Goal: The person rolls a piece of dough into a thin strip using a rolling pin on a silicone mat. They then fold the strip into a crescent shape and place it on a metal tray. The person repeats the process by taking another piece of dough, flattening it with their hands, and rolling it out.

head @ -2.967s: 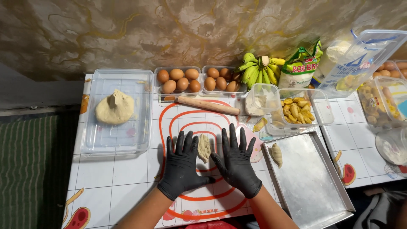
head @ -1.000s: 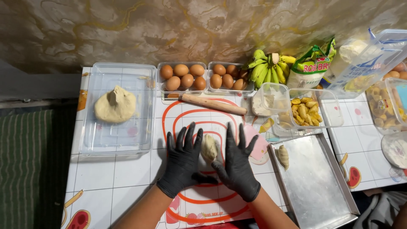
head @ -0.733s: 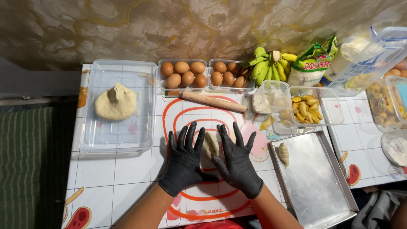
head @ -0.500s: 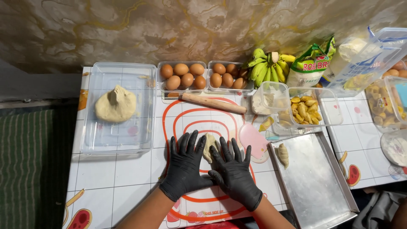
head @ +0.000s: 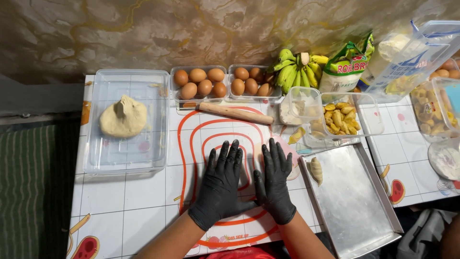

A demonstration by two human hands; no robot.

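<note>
Both my hands wear black gloves and lie flat, palms down, side by side on a white mat with red curved lines. My left hand and my right hand nearly touch at the thumbs, fingers straight and pointing away from me. The small pale dough piece seen earlier is hidden under them. A wooden rolling pin lies on the mat just beyond my fingertips.
At left, a clear container holds a dough lump. Two egg trays, bananas and a green bag line the wall. A metal tray at right carries one shaped pastry, behind it a tub of yellow pieces.
My hands were spread around the visible dough piece; they have drawn together, fingers closed up, and now cover it. The camera view shifted slightly.
</note>
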